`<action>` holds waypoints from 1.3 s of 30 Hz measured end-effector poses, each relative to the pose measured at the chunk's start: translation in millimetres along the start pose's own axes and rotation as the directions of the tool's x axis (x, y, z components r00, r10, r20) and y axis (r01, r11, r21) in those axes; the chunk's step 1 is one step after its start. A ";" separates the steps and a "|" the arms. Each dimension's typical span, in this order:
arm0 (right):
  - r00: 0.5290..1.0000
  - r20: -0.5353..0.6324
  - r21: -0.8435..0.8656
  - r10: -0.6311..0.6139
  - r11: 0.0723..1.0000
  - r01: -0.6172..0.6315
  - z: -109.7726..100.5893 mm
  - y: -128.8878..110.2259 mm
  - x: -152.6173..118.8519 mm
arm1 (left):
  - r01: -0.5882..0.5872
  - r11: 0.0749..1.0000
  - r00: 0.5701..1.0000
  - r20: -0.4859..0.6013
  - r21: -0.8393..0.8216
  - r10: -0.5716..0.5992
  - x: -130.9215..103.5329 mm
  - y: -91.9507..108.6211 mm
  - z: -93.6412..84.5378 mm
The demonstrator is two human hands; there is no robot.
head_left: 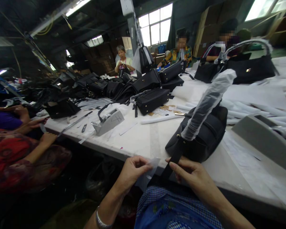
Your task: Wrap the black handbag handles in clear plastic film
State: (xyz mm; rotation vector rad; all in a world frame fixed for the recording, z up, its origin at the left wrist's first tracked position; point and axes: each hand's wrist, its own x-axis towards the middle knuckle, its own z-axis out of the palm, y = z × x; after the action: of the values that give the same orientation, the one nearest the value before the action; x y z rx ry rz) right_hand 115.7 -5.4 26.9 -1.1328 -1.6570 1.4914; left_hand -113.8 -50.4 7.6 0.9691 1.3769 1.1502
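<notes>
A black handbag (205, 133) stands at the table's front edge, its handle (208, 103) wrapped in translucent white film. From the bag a black strap (173, 162) hangs down toward my lap. My right hand (187, 170) has thumb and fingers closed on that strap, just below the bag. To the left, my left hand (138, 168) pinches a small translucent sheet (152, 167) between thumb and fingertips. The sheet is held beside the strap, off the table edge. Its lower part is hard to make out against the dark below.
Grey tape dispensers stand left (111, 122) and right (264, 136) on the white table (133, 140). Black bags (152, 100) are piled behind, with white rolled tubes (162, 118) nearby. A co-worker's hands (47, 140) are at the left edge; other people sit across the table.
</notes>
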 end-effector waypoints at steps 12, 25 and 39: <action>0.974 -0.225 0.382 0.030 0.922 0.060 16.8 20.3 7.7 | 0.184 0.972 0.981 0.092 -0.143 -0.173 -31.1 -29.1 -11.4; 0.965 -0.261 0.358 0.007 0.929 0.091 20.2 16.1 5.5 | 0.168 0.984 0.985 0.040 -0.052 -0.166 -29.7 -30.5 -9.6; 0.966 -0.260 0.314 -0.014 0.944 0.098 19.5 17.3 5.8 | 0.176 0.983 0.984 0.002 -0.043 -0.176 -28.1 -29.7 -7.8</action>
State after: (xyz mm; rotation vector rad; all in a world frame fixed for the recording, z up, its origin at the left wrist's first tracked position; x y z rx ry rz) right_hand 99.1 -9.0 6.2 -1.0342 -1.2075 1.4486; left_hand -117.0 -84.8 -15.4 0.7987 1.4044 1.0433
